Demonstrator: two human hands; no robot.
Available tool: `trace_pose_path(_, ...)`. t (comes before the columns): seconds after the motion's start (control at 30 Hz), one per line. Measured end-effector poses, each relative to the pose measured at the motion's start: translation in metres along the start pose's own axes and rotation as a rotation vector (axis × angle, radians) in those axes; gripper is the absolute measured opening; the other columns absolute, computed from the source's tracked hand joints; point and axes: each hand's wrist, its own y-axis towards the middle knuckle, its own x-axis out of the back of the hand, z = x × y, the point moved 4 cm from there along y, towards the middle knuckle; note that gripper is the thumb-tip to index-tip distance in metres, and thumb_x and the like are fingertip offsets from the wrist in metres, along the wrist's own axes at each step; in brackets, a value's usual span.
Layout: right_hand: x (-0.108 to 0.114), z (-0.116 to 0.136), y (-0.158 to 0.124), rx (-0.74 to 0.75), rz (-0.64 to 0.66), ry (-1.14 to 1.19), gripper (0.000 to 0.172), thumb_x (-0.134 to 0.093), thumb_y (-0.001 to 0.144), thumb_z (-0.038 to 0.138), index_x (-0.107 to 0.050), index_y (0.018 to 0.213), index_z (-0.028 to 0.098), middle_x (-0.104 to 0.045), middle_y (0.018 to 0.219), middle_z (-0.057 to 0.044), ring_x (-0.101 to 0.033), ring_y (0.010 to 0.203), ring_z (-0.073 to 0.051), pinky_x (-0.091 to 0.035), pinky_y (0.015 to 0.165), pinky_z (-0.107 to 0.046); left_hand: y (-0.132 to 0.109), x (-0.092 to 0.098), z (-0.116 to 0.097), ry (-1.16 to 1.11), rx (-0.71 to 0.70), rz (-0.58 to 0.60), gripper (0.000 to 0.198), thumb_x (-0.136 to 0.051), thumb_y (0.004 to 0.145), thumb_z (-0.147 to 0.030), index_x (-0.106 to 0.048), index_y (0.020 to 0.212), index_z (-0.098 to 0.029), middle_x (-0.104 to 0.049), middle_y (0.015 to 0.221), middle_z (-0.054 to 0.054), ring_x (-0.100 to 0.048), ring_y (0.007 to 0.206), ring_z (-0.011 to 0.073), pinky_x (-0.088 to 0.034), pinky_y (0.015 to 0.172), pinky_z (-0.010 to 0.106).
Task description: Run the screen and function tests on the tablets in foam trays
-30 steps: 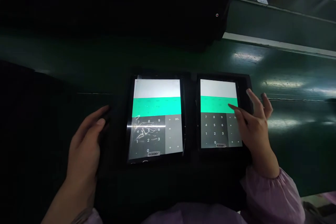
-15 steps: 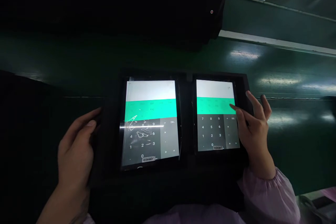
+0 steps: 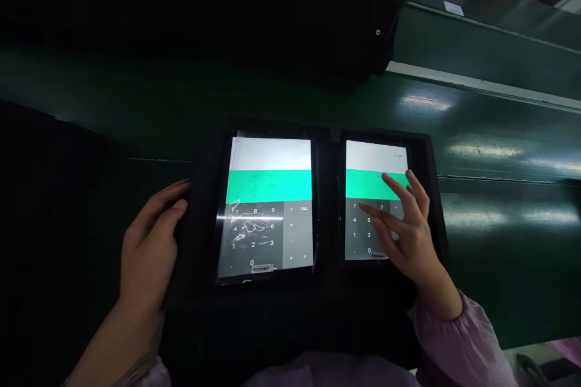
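Observation:
Two tablets lie side by side in a black tray (image 3: 334, 193), each lit with a calculator screen. The left tablet (image 3: 297, 236) has a blank white display strip and film-like glare over its keys. On the right tablet (image 3: 374, 154) a few characters stand at the top right of the strip. My left hand (image 3: 152, 242) holds the tray's dark left edge, thumb on top, its other fingers partly hidden. Over the right tablet is my right hand (image 3: 406, 230), fingers spread, with the index fingertip at the 8 key and covering it. Barcode labels show near the bottom of both screens.
Beneath the tray runs a glossy green work surface (image 3: 512, 205). A large black cover (image 3: 272, 12) hangs across the top. Beyond it, a pale strip (image 3: 476, 87) crosses the right side, with a small white label (image 3: 454, 8) farther back.
My right hand has moved left and down, from the green band to the number keys. More characters appear on the right tablet. The tray appears slightly farther right in the view.

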Motion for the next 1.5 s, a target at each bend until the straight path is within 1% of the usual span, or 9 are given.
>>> trace_pose_path(0.1,-0.003,-0.003,0.0,0.027,0.043,-0.029,0.028,-0.061,0.105,0.034,-0.079,0.127,0.033,-0.042,0.171,-0.003,-0.019,0.165,-0.045,-0.038,0.126,-0.071,-0.001,0.0,-0.002,0.002,0.014,-0.002,0.031,-0.069,0.086,-0.032,-0.081,0.114,-0.029,-0.077,0.136,-0.003,-0.065,0.135,0.0301,-0.046,0.123,0.049)
trace_pose_path(0.3,0.015,-0.045,-0.014,-0.347,-0.325,-0.164,0.031,-0.056,0.107,0.028,-0.086,0.106,0.028,-0.061,0.154,-0.01,-0.034,0.156,-0.051,-0.041,0.113,-0.081,-0.002,0.001,-0.001,0.019,0.031,0.002,0.032,-0.069,0.087,-0.033,-0.08,0.117,-0.029,-0.076,0.135,-0.002,-0.066,0.134,0.0303,-0.047,0.123,0.048)
trace_pose_path(0.67,0.007,-0.043,-0.01,-0.267,-0.196,-0.17,0.03,-0.055,0.107,0.032,-0.085,0.108,0.028,-0.054,0.162,-0.007,-0.026,0.162,-0.047,-0.038,0.116,-0.08,-0.005,0.001,-0.004,0.038,0.065,0.008,0.033,-0.068,0.089,-0.035,-0.08,0.119,-0.03,-0.076,0.136,-0.002,-0.066,0.134,0.0311,-0.047,0.122,0.052)
trace_pose_path(0.83,0.008,-0.049,-0.014,-0.316,-0.287,-0.186,0.03,-0.057,0.107,0.034,-0.086,0.103,0.027,-0.061,0.154,-0.01,-0.033,0.158,-0.048,-0.036,0.116,-0.082,-0.004,0.002,-0.003,0.053,0.086,-0.01,0.038,-0.068,0.087,-0.036,-0.079,0.124,-0.033,-0.078,0.129,-0.002,-0.068,0.129,0.0316,-0.049,0.12,0.052)
trace_pose_path(0.97,0.003,-0.051,-0.013,-0.285,-0.24,-0.139,0.031,-0.055,0.107,0.035,-0.085,0.107,0.029,-0.056,0.158,-0.007,-0.03,0.16,-0.046,-0.033,0.117,-0.085,-0.003,0.002,0.003,0.049,0.139,0.024,0.042,-0.07,0.088,-0.043,-0.077,0.129,-0.037,-0.077,0.132,-0.003,-0.068,0.13,0.0318,-0.047,0.123,0.052)
trace_pose_path(1.1,0.01,-0.032,0.0,-0.276,-0.223,-0.122,0.031,-0.055,0.107,0.036,-0.086,0.106,0.029,-0.06,0.156,-0.007,-0.03,0.16,-0.048,-0.035,0.117,-0.084,-0.001,0.002,0.012,-0.008,0.171,0.123,0.047,-0.066,0.093,-0.046,-0.071,0.138,-0.035,-0.073,0.141,-0.001,-0.064,0.138,0.031,-0.042,0.126,0.046)
trace_pose_path(1.2,0.012,0.007,0.017,-0.27,-0.183,-0.038,0.03,-0.054,0.108,0.034,-0.084,0.111,0.031,-0.059,0.157,-0.006,-0.035,0.159,-0.044,-0.043,0.117,-0.077,0.001,0.0,0.017,-0.037,0.104,0.274,0.057,-0.065,0.093,-0.05,-0.063,0.147,-0.031,-0.067,0.151,0.005,-0.059,0.144,0.0337,-0.048,0.122,0.048)
trace_pose_path(1.37,-0.024,0.079,0.045,-0.133,0.034,0.048,0.032,-0.051,0.109,0.029,-0.079,0.124,0.029,-0.049,0.165,-0.007,-0.027,0.162,-0.043,-0.047,0.117,-0.075,0.002,0.001,0.023,-0.042,0.078,0.413,0.064,-0.061,0.094,-0.059,-0.056,0.153,-0.035,-0.057,0.162,0.004,-0.05,0.153,0.0333,-0.051,0.12,0.048)
trace_pose_path(1.5,-0.054,0.095,0.058,-0.088,0.057,-0.008,0.033,-0.05,0.109,0.027,-0.078,0.127,0.026,-0.045,0.167,-0.01,-0.022,0.163,-0.047,-0.048,0.116,-0.077,0.002,0.003,0.025,-0.069,0.124,0.44,0.066,-0.06,0.092,-0.062,-0.057,0.152,-0.033,-0.056,0.163,0.005,-0.047,0.155,0.0348,-0.052,0.118,0.05)
